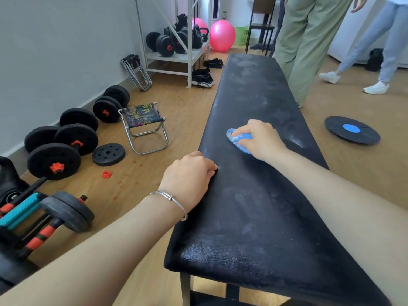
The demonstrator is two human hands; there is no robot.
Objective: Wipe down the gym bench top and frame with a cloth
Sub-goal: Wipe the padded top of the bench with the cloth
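A long black padded gym bench (254, 206) runs from the near edge toward the far wall, its top streaked with pale dust. My right hand (261, 140) presses a bunched blue cloth (237, 139) onto the middle of the bench top. My left hand (192, 173), with a silver bangle on the wrist, curls over the bench's left edge, fingers closed on the padding. Part of the bench's metal frame (186, 288) shows under the near end.
Black dumbbells (66, 149), a loose weight plate (108, 154) and a small folding stool (144, 127) lie on the wooden floor to the left. A balance disc (352, 129) sits right of the bench. Two people stand at the far right (309, 40). A white rack (176, 45) and pink balls stand at the back.
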